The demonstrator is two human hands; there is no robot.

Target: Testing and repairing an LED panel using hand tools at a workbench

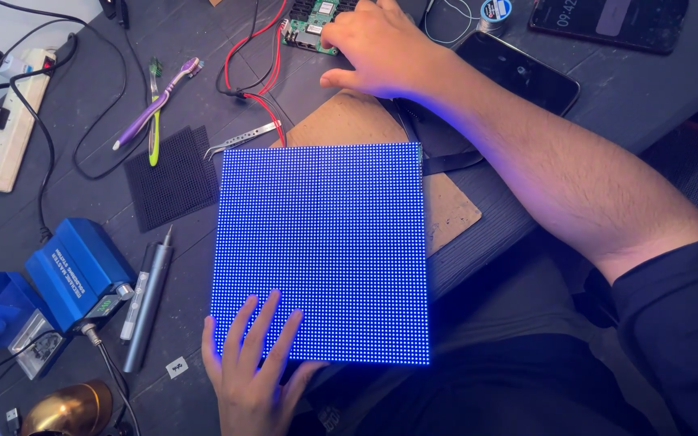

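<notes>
- Blue-lit LED panel (321, 252) lying flat on the dark bench (624, 89), near edge overhanging toward the lap, back edge resting over a brown board (349, 121).
- Left hand (254, 367) flat on the panel's near-left corner, fingers spread, gripping nothing; best kept light and even, so no dots get crushed.
- Right hand (381, 48) well apart from the left, fingertips curled down on a green circuit board (310, 24) at the far edge; whether anything is pinched there, cannot tell.
- Red wires (262, 60) running from that board toward the panel; worth keeping slack, no tugging while pressing.
- Safer with the panel slid fully onto the bench; overhang invites tipping under palm weight, as a judgement.
- Tweezers (240, 141) just beside the panel's top-left corner, black mesh (173, 179) to the left, grey pen tool (149, 303) and blue station (74, 274) further left; better kept off the lit face.
- Phone (519, 73) close by the right forearm; easy to nudge.
</notes>
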